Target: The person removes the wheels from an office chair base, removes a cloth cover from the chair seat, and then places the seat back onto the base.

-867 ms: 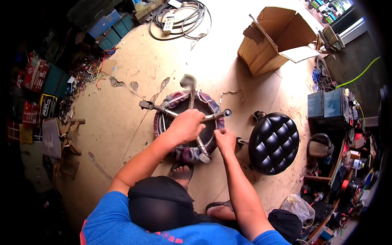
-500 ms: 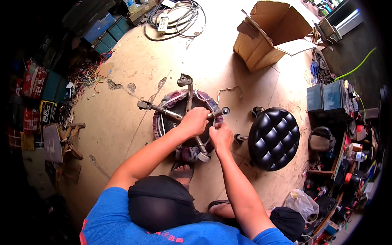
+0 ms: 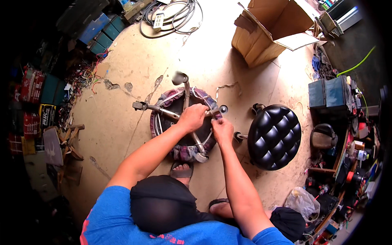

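Observation:
An upturned stool (image 3: 166,138) lies on the floor ahead of me, its seat wrapped in a plaid cover (image 3: 183,153) with a white cord along the edge. Metal legs with casters (image 3: 223,109) point up from its dark underside. My left hand (image 3: 194,118) is closed at the right-hand leg (image 3: 213,112), close to the hub. Just below that leg, by the cover's rim, my right hand (image 3: 223,131) has its fingers pinched together. What sits between those fingertips is too small to make out. The far caster (image 3: 179,77) is blurred.
A black tufted stool (image 3: 274,138) stands to the right. Beyond it is an open cardboard box (image 3: 255,45). A coiled cable with a power strip (image 3: 158,21) lies at the far side. Boxes and loose wires (image 3: 83,77) line the left; a cluttered shelf (image 3: 339,155) lines the right.
My right hand has shifted slightly away from me, along the rim. The upturned stool has moved a little left, and its far caster has become blurred. The left hand stays at the leg.

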The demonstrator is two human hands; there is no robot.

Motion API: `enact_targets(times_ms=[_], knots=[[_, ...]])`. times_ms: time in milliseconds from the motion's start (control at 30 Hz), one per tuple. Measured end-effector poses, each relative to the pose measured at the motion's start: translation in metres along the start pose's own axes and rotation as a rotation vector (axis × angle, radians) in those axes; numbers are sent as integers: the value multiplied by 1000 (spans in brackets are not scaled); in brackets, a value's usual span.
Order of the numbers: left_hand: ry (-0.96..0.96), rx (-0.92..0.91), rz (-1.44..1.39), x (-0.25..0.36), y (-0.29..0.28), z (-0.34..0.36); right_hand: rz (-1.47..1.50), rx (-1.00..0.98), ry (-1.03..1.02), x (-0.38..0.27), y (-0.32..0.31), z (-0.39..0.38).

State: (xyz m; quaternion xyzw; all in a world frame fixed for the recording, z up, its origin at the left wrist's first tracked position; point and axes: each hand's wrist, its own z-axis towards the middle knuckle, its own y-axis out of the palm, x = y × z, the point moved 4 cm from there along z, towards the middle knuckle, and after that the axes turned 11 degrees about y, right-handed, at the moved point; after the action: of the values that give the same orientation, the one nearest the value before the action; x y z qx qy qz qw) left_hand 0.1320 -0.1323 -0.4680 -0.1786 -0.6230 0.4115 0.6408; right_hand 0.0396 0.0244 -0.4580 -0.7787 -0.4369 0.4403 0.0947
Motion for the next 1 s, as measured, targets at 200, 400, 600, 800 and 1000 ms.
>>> enact_targets(times_ms=[200, 400, 600, 800, 1000], knots=[[-18, 24, 87, 7, -5, 12, 211, 108, 103, 88, -32, 16], [-18, 31, 41, 9, 0, 10, 203, 164, -5, 79, -22, 5], [188, 146, 60, 35, -38, 3, -42, 367, -464, 5, -39, -7], [-11, -279, 46, 79, -65, -59, -352, 37, -43, 0, -33, -31], [105, -261, 49, 108, -42, -136, -348, 64, -99, 17, -17, -21]])
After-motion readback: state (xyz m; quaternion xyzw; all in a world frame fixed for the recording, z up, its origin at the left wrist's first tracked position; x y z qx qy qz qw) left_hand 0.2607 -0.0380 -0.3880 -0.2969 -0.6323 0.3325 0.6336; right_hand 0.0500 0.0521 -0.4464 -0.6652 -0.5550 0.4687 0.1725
